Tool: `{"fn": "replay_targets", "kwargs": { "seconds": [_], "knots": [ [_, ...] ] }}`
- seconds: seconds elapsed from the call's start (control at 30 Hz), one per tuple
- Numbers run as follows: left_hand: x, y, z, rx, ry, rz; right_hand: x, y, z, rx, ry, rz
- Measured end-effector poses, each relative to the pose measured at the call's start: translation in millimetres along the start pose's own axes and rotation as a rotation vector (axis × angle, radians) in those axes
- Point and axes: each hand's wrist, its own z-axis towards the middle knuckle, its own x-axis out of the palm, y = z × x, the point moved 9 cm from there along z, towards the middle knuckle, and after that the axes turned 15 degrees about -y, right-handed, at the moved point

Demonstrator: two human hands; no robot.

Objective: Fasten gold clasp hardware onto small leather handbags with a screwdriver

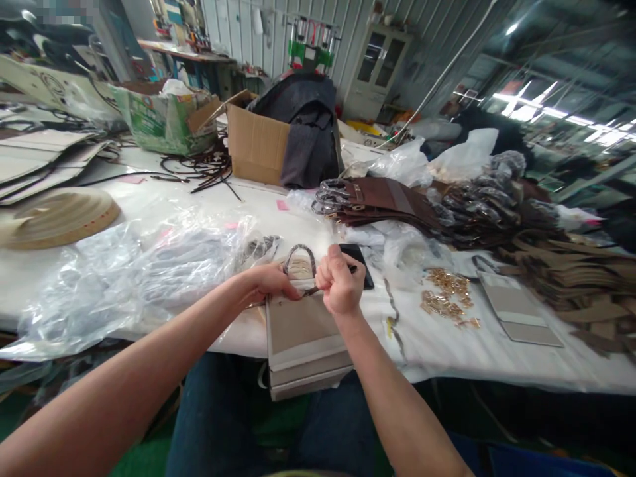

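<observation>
A taupe handbag with a paler band near its lower end lies at the table's front edge, partly overhanging above my lap. Its thin looped handle, wrapped in clear film, stands up between my hands. My left hand is closed on the bag's top edge at the handle's base, thumb on top. My right hand is a fist just right of the handle, around something slim and dark. Only short bits of that item show on either side of the fist, so its kind is unclear. A black phone lies behind the right hand.
Gold metal fittings and another taupe bag lie to the right, beside stacked brown straps. Brown bags are piled behind. Clear plastic bags cover the left. A cardboard box stands at the back.
</observation>
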Motion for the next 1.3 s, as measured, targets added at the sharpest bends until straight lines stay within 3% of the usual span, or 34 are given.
{"fn": "replay_targets", "kwargs": {
  "seconds": [0.2,0.7,0.83,0.97,1.07,1.17,1.3],
  "knots": [
    [1.8,6,1,-0.056,-0.004,-0.003,-7,16,-3,0.031,0.033,0.076],
    [0.8,4,-2,0.011,-0.024,-0.049,9,9,-8,0.098,0.087,-0.036],
    [0.1,3,-6,0.023,-0.019,-0.058,20,-8,11,0.17,0.024,-0.136],
    [0.1,2,-10,0.03,-0.008,-0.091,31,-45,42,0.353,-0.089,-0.331],
    [0.1,2,-9,0.015,0.0,-0.085,34,-60,54,0.462,-0.111,-0.396],
    [1.0,5,-6,-0.005,0.023,-0.066,34,-50,49,0.449,-0.041,-0.314],
    [2.6,8,-1,0.004,0.044,-0.084,15,-7,23,0.205,0.023,-0.063]
  ]
}}
